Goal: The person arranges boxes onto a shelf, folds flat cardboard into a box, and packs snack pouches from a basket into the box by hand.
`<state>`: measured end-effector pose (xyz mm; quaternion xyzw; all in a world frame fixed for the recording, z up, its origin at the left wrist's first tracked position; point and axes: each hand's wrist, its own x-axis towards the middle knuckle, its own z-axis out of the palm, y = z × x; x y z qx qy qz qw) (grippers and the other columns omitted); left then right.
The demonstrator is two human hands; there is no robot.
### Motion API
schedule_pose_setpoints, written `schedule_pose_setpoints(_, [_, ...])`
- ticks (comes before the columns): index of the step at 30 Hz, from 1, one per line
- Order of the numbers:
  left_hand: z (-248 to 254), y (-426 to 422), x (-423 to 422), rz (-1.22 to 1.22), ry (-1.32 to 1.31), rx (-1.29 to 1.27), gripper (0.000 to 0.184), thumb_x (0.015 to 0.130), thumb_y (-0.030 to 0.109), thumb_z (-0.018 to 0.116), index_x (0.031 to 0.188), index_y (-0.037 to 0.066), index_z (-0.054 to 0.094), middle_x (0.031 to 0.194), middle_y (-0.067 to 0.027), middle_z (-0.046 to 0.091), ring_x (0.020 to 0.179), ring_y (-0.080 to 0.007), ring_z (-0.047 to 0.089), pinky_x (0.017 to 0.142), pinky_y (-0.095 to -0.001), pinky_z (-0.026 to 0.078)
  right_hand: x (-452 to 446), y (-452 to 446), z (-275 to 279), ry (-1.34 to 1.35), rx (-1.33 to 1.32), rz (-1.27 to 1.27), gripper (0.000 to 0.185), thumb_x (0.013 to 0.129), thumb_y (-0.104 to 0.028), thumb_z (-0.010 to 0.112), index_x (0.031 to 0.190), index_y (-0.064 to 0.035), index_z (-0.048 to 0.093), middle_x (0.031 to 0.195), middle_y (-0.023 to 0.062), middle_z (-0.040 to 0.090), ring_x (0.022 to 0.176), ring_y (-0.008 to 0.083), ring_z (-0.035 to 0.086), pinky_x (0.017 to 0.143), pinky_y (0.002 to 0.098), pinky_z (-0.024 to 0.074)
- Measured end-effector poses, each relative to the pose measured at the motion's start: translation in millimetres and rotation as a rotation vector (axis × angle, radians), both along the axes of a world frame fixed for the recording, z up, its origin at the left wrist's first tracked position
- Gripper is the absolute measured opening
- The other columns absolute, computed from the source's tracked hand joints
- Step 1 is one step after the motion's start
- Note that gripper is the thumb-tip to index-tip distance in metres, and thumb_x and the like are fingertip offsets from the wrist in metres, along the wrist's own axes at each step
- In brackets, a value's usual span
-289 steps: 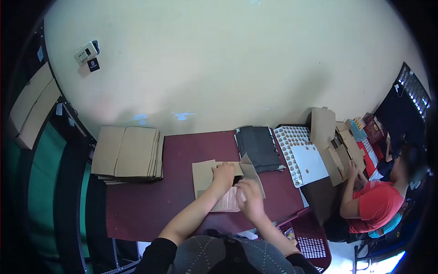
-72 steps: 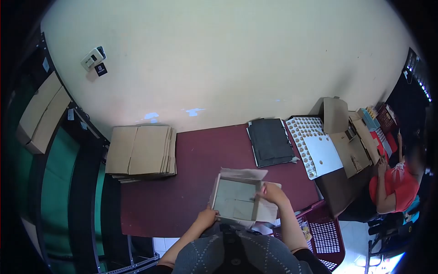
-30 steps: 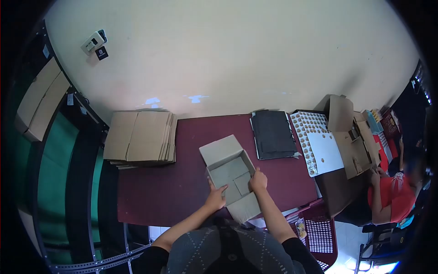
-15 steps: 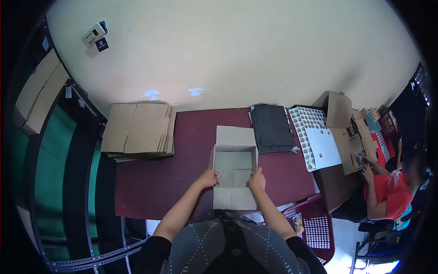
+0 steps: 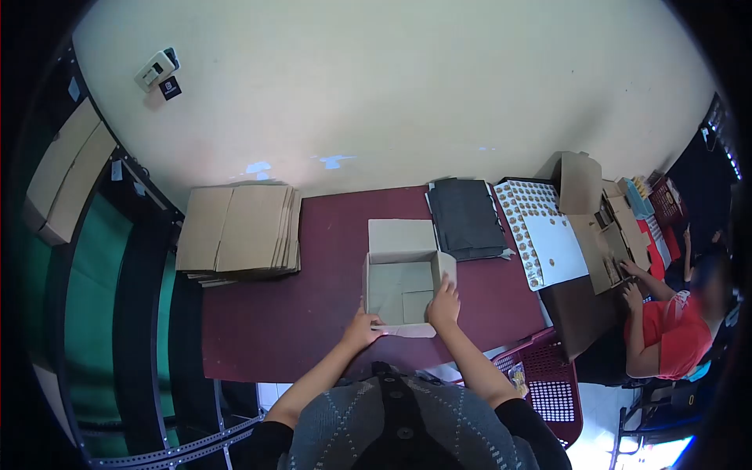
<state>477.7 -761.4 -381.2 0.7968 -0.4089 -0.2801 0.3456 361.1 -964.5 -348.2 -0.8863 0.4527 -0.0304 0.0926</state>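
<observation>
An open cardboard box (image 5: 400, 282) stands on the maroon table (image 5: 329, 235) in front of me, its inside facing up. Its far flap (image 5: 401, 236) leans back, and a small side flap sticks out at the far right corner. My left hand (image 5: 362, 329) grips the near left corner, fingers over the near edge. Along the right wall lies my right hand (image 5: 444, 304), its fingers reaching up to the side flap and its thumb at the inner side. The near flap shows only as a narrow strip between my hands.
A stack of flattened cardboard (image 5: 239, 229) lies at the left. Black sheets (image 5: 468, 219) and a white sheet with rows of round stickers (image 5: 552, 243) lie at the right. Beside the table sits a maroon basket (image 5: 576, 407). A co-worker in red (image 5: 677, 333) handles another box (image 5: 599, 251).
The near flap, spread toward me before, now appears as a narrow strip. The right side flap has come outward. My right hand's fingers moved up onto it; my left hand shifted down to the near corner.
</observation>
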Motion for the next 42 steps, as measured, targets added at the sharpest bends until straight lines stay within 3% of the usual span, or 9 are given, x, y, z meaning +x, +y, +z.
schedule_pose_setpoints(1, [-2.9, 1.4, -2.6, 0.018, -0.033, -0.056, 0.031, 0.060, 0.026, 0.079, 0.087, 0.013, 0.069, 0.137, -0.0376, 0.016, 0.126, -0.0415, 0.033, 0.100, -0.0357, 0.037, 2.9, 1.3, -1.1, 0.061, -0.123, 0.082, 0.087, 0.073, -0.011, 0.061, 0.144, -0.0197, 0.012, 0.144, 0.0210, 0.018, 0.128, 0.0360, 0.030, 0.098, 0.0465, 0.0348])
schedule_pose_setpoints(2, [-5.7, 1.6, -3.7, 0.038, -0.067, -0.113, 0.029, 0.061, 0.024, 0.078, 0.086, 0.012, 0.069, 0.137, -0.0371, 0.017, 0.126, -0.0415, 0.033, 0.099, -0.0360, 0.037, 4.2, 0.0, -2.9, 0.043, -0.283, 0.233, 0.088, 0.073, -0.011, 0.061, 0.144, -0.0247, 0.011, 0.146, 0.0187, 0.017, 0.131, 0.0385, 0.024, 0.102, 0.0505, 0.0270])
schedule_pose_setpoints(10, [7.8, 3.3, -5.4, 0.031, -0.090, -0.102, 0.024, 0.063, 0.021, 0.076, 0.084, 0.011, 0.069, 0.135, -0.0389, 0.018, 0.124, -0.0417, 0.037, 0.098, -0.0365, 0.039, 59.7, -31.6, 5.3, 0.030, -0.257, 0.475, 0.088, 0.073, -0.017, 0.065, 0.143, -0.0139, 0.013, 0.148, 0.0112, 0.016, 0.135, 0.0347, 0.015, 0.106, 0.0512, 0.0210])
schedule_pose_setpoints(17, [2.3, 4.1, -1.5, 0.031, 0.007, -0.088, 0.023, 0.065, 0.021, 0.074, 0.086, 0.011, 0.068, 0.135, -0.0391, 0.019, 0.112, -0.0429, 0.048, 0.094, -0.0370, 0.042, 84.7, -84.2, 1.1, -0.147, 0.060, 0.434, 0.021, 0.075, -0.009, 0.057, 0.095, -0.0033, 0.062, 0.101, 0.0157, 0.059, 0.091, 0.0337, 0.058, 0.083, 0.0441, 0.0455])
schedule_pose_setpoints(24, [-5.2, -0.3, 3.2, -0.070, -0.169, -0.120, 0.024, 0.067, 0.021, 0.074, 0.087, 0.010, 0.068, 0.135, -0.0381, 0.021, 0.112, -0.0404, 0.049, 0.093, -0.0374, 0.042, 86.6, -80.9, -0.2, -0.067, 0.071, 0.340, 0.021, 0.078, -0.012, 0.052, 0.094, -0.0039, 0.064, 0.099, 0.0172, 0.061, 0.089, 0.0345, 0.059, 0.078, 0.0440, 0.0472])
schedule_pose_setpoints(26, [16.1, 2.4, 5.1, -0.015, 0.111, 0.059, 0.024, 0.066, 0.022, 0.075, 0.086, 0.010, 0.069, 0.136, -0.0372, 0.019, 0.117, -0.0409, 0.044, 0.095, -0.0375, 0.041, 72.4, -67.7, 8.7, -0.189, 0.131, 0.286, 0.024, 0.080, -0.013, 0.052, 0.100, -0.0042, 0.062, 0.103, 0.0177, 0.060, 0.092, 0.0346, 0.059, 0.081, 0.0432, 0.0466])
schedule_pose_setpoints(28, [11.0, 3.8, 11.0, -0.107, 0.018, 0.162, 0.044, 0.063, 0.024, 0.078, 0.102, 0.010, 0.065, 0.136, -0.0383, 0.019, 0.124, -0.0450, 0.033, 0.097, -0.0405, 0.039, 42.6, -61.5, 26.2, -0.314, 0.168, 0.263, 0.027, 0.081, -0.014, 0.052, 0.105, -0.0044, 0.060, 0.106, 0.0182, 0.059, 0.096, 0.0346, 0.058, 0.084, 0.0423, 0.0460])
schedule_pose_setpoints(32, [78.3, -1.3, -6.0, 0.064, -0.156, 0.053, 0.108, 0.057, 0.038, 0.081, 0.141, 0.010, 0.019, 0.140, -0.0368, -0.007, 0.129, -0.0531, 0.012, 0.104, -0.0486, 0.027, -48.9, -56.5, 52.3, -0.597, 0.051, 0.169, 0.036, 0.084, -0.014, 0.052, 0.119, -0.0053, 0.050, 0.112, 0.0194, 0.057, 0.103, 0.0338, 0.055, 0.090, 0.0398, 0.0431])
schedule_pose_setpoints(42, [113.6, -122.2, -91.8, -0.167, -0.214, -0.150, 0.088, 0.076, 0.038, 0.067, 0.141, 0.006, 0.016, 0.138, -0.0369, -0.002, 0.129, -0.0528, 0.008, 0.103, -0.0585, 0.012, -263.5, -119.1, -9.3, -0.604, 0.173, -0.513, 0.025, 0.083, -0.011, 0.051, 0.107, -0.0028, 0.057, 0.097, 0.0190, 0.061, 0.091, 0.0347, 0.059, 0.080, 0.0405, 0.0460])
